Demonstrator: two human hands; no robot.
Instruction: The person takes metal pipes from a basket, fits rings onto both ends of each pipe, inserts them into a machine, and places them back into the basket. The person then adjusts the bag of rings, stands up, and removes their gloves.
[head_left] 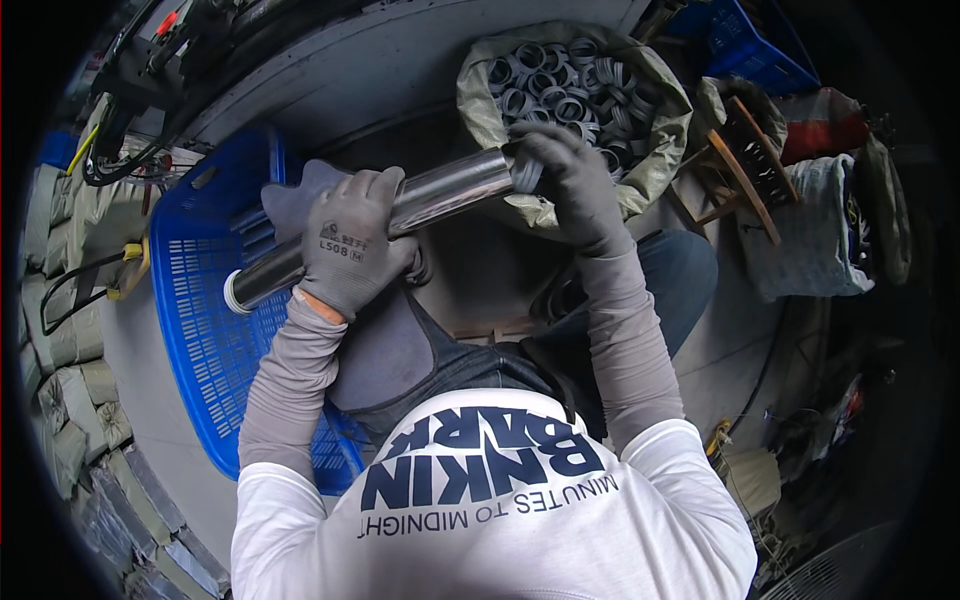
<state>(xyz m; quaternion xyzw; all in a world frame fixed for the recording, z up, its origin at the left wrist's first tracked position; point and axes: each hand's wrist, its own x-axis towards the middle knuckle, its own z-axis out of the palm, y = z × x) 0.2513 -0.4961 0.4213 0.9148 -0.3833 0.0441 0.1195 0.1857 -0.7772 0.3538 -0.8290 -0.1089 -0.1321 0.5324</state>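
My left hand (350, 245), in a grey work glove, is closed around a shiny metal tube (455, 190) that slants up to the right across my lap. A white ring (236, 292) caps the tube's lower left end. At the upper right end, my gloved right hand (580, 190) grips a grey plastic ring (526, 176) against or very near the tube's mouth. Whether the ring is seated on the tube I cannot tell. Beyond my right hand stands an open woven sack (675, 140) full of similar grey rings (560, 85).
To my left is a blue plastic basket (190, 350) with tubes lying in it. A dark grey pad (385, 360) covers my left thigh. A wooden stool (745, 165) and a pale sack (800, 235) stand at the right. Wrapped bundles (70, 400) line the far left.
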